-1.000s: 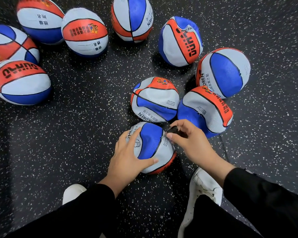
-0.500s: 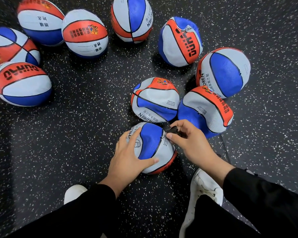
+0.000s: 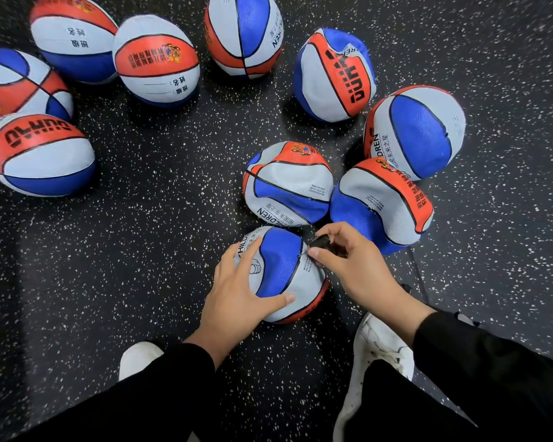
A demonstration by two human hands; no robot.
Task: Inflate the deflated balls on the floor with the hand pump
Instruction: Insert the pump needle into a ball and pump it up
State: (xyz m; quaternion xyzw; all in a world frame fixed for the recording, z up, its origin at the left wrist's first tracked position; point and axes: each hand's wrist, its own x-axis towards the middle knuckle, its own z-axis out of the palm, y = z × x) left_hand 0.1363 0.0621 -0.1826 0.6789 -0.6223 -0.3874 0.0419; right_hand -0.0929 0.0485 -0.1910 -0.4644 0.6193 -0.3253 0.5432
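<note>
- The left hand (image 3: 237,298) stays spread on the dented ball (image 3: 281,275), with no shift to be seen.
- The right hand (image 3: 348,266) keeps its pinch on the black nozzle (image 3: 320,242) at the ball's valve.
- The far-left balls (image 3: 39,154) sit a touch lower in view; that looks like a slight head tilt rather than rolling.

A broad strip of bare speckled floor (image 3: 147,250) runs left of the nearest ball (image 3: 281,272), open to reach through. Just beyond that ball, two dented balls (image 3: 288,183) (image 3: 380,202) sit close together and block the way forward and right. Further balls crowd the far left (image 3: 39,154) and the top (image 3: 243,33). White shoes (image 3: 377,349) (image 3: 138,355) bound the near side.
</note>
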